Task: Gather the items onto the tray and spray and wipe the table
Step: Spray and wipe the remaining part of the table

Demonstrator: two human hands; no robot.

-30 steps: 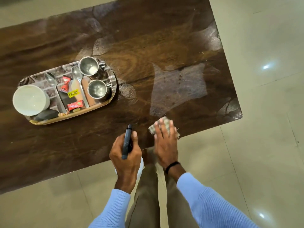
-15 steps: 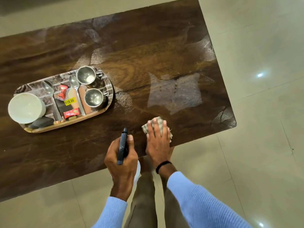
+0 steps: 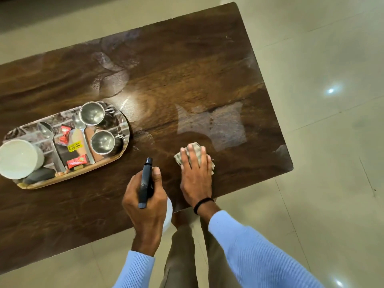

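Observation:
My left hand (image 3: 145,200) grips a spray bottle (image 3: 145,181) with a black head and a white body, held over the near edge of the dark wooden table (image 3: 187,84). My right hand (image 3: 195,173) lies flat on a checked cloth (image 3: 194,149) pressed to the tabletop just right of the bottle. At the left stands an oval tray (image 3: 124,129) holding a white bowl (image 3: 17,159), two steel cups (image 3: 92,113), two spoons (image 3: 46,130), red sachets (image 3: 76,161) and a dark oblong object (image 3: 38,176).
Pale wet smears (image 3: 218,127) show on the tabletop beyond the cloth and further back. The table's right edge and near edge are close to my hands. Glossy beige floor tiles (image 3: 322,142) surround the table. My legs stand against the near edge.
My right hand has pushed the cloth a little further onto the table, away from the near edge. The left hand keeps the bottle beside it. The view has shifted slightly.

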